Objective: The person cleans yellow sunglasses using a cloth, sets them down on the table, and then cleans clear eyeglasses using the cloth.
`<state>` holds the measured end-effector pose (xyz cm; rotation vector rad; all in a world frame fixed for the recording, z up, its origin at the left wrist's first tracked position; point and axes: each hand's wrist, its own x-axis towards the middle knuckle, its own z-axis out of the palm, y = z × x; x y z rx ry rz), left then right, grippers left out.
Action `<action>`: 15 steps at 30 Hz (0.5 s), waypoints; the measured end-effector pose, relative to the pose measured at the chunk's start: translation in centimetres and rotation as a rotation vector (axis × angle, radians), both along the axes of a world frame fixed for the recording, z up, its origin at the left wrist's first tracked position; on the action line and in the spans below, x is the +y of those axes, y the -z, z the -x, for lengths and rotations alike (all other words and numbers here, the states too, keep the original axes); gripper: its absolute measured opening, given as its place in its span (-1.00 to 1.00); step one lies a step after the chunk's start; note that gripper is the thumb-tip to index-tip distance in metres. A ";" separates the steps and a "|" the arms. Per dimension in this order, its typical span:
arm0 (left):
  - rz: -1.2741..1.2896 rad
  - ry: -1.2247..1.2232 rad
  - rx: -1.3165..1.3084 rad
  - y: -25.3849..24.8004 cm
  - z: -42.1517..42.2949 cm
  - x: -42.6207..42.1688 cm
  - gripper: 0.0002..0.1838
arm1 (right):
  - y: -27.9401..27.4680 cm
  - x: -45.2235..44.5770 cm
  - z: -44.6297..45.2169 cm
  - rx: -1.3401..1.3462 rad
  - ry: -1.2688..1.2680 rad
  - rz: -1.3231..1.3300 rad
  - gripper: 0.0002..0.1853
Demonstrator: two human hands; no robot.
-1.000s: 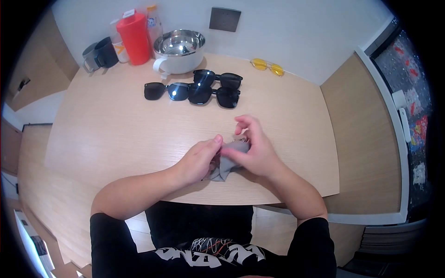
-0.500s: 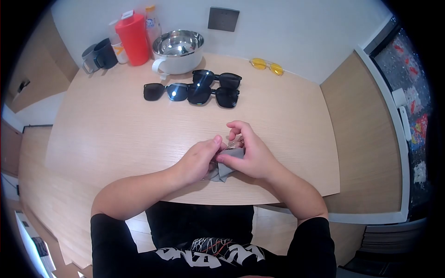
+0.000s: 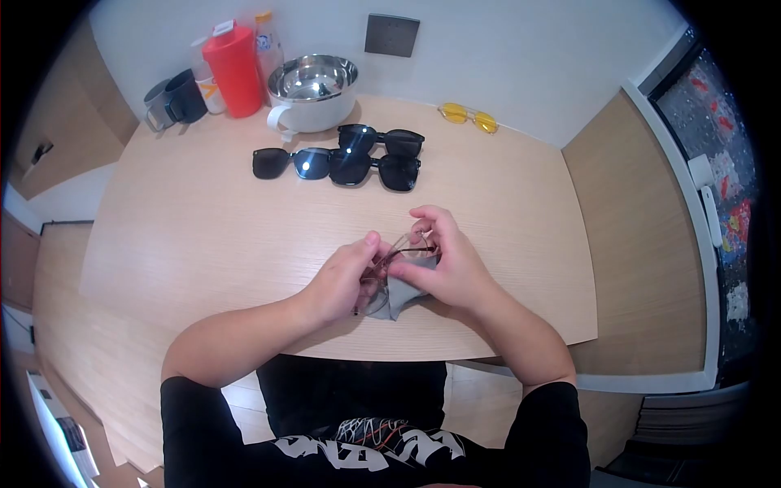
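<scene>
Taking the glasses (image 3: 409,250) as the clock's centre, the left forearm comes in from 8 o'clock and the right from 4, and both hands meet close to the table's (image 3: 203,244) near edge. The left hand (image 3: 343,282) is closed on the glasses, its thumb standing up toward 1 o'clock and its other fingers curled behind the frame, partly hidden. The right hand (image 3: 446,264) is bent inward; its thumb lies across the grey cloth (image 3: 407,293) toward 9 o'clock, pressing it in a narrow grip, while its index finger arches above toward 10. The other right fingers are curled by the thin frame, and how firmly they touch it I cannot tell. The glasses sit between the two hands, tilted, a clear lens low beside the left fingers; the cloth hangs below the right thumb.

Three black sunglasses (image 3: 398,172) lie together between 11 and 12 o'clock, well apart from the hands. Yellow glasses (image 3: 469,118) lie at 1. The bowl (image 3: 313,112) and red cup (image 3: 234,73) stand toward 11, the mugs (image 3: 187,98) at 10.
</scene>
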<state>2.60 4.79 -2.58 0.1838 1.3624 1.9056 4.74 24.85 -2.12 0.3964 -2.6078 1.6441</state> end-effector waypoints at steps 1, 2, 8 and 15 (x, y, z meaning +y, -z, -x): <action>0.001 -0.018 -0.016 -0.1 -0.1 0.0 -0.41 | 0.1 0.3 0.2 -0.022 0.026 0.029 -0.25; 0.002 -0.037 -0.031 -0.2 -0.1 0.0 -0.40 | 0.3 0.5 0.3 -0.044 0.050 0.058 -0.23; -0.088 0.003 -0.083 0.0 0.0 -0.4 -0.42 | 1.4 0.6 0.5 0.029 -0.055 0.036 -0.23; -0.051 -0.040 -0.093 -0.7 -0.3 -0.1 -0.44 | 0.8 0.8 0.7 -0.079 0.004 0.133 -0.24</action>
